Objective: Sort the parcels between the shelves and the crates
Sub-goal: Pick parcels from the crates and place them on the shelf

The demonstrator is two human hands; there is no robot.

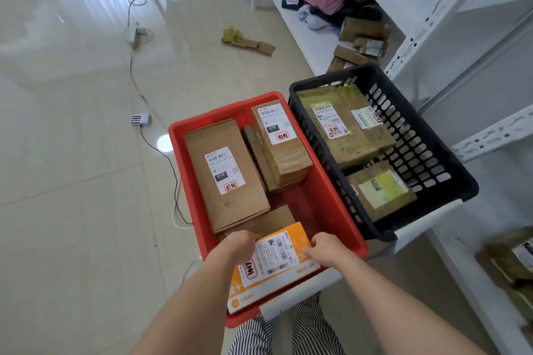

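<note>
An orange parcel (274, 265) with a white label lies at the near end of the red crate (184, 153). My left hand (239, 246) grips its far left corner and my right hand (327, 249) grips its right edge. Further in the red crate lie a long brown box (227, 173) and a taped brown box (281, 144), both labelled. The black crate (427, 150) to the right holds a large taped parcel (343, 124) and a smaller one (380, 190).
White metal shelves (427, 26) stand on the right, with a pile of boxes and bags (331, 0) on the low shelf and more parcels (516, 262) at the near right. Cables, a power strip (135, 34) and cardboard scraps (248, 42) lie on the tiled floor.
</note>
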